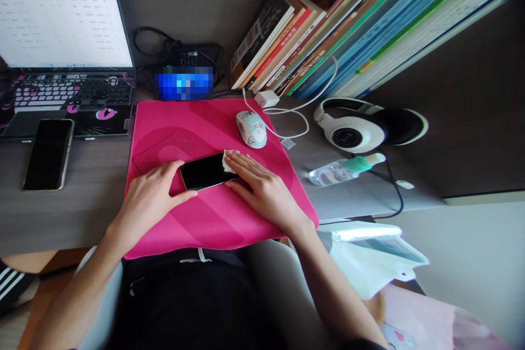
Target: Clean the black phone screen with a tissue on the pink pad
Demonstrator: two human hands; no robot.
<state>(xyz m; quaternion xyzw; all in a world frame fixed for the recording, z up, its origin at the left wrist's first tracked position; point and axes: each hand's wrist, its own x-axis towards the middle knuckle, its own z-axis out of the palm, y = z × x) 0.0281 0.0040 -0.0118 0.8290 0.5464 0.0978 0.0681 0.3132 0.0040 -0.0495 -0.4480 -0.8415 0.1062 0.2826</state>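
Note:
A black smartphone [208, 171] lies screen up on the pink desk mat [197, 224]. My left hand [150, 197] grips its left end, thumb at the near edge and fingers at the far corner. At the phone's right end, a folded white tissue [227, 162] is pressed against the screen under the fingertips of my right hand [260, 183]. The right thumb rests by the phone's near edge. Just beyond my left hand, a thin transparent sheet [164, 149] with dark edges lies on the mat. A patterned light-blue mouse [251, 129] sits beyond my right hand.
A laptop [68, 101] and another phone [49, 154] are at the left. To the right are a spray bottle [340, 170], white headphones [353, 130] and a white charger [267, 99] with cable. Books [283, 44] line the back. A bag [369, 251] hangs below the desk's right edge.

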